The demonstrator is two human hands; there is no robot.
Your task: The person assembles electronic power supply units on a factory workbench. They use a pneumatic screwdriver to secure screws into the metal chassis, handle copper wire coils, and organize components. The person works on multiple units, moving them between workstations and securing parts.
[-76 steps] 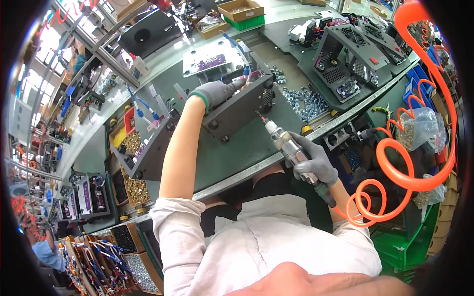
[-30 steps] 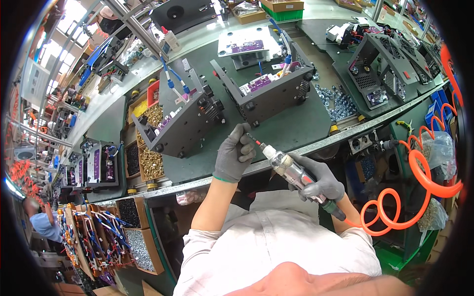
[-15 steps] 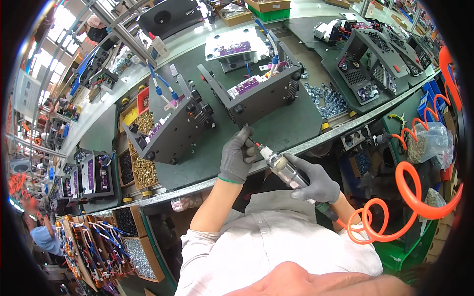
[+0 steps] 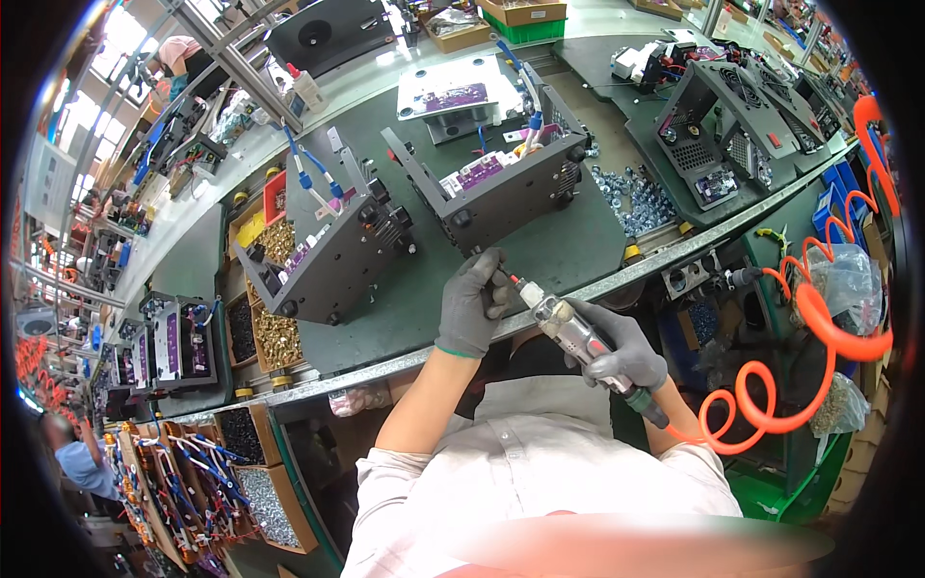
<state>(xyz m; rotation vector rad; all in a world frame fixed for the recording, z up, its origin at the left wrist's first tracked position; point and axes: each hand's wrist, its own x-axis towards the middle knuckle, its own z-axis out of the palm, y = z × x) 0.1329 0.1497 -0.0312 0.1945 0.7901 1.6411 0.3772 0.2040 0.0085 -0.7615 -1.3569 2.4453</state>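
Observation:
My right hand (image 4: 624,345), in a grey glove, is wrapped round a pneumatic screwdriver (image 4: 570,328) with a clear-and-metal body. Its bit slants up and left toward my left hand (image 4: 474,303). That hand, also gloved in grey, has its fingers pinched together by the bit's tip; anything small between them is too hidden to name. Just beyond the fingertips stands a dark grey metal housing (image 4: 511,214) with purple circuit boards and blue-tipped cables. A second, similar housing (image 4: 337,260) sits tilted to its left on the green work mat (image 4: 424,323).
An orange coiled air hose (image 4: 771,409) runs from the screwdriver to the right. Loose bolts (image 4: 634,197) lie right of the housings. Boxes of brass-coloured fasteners (image 4: 279,337) line the left. More housings (image 4: 699,135) stand far right. A co-worker (image 4: 178,58) bends over at the upper left.
The screwdriver and my right hand have shifted slightly right and down. My left hand has moved a little right, still pinched. The hose coils have swung, and the far co-worker has shifted.

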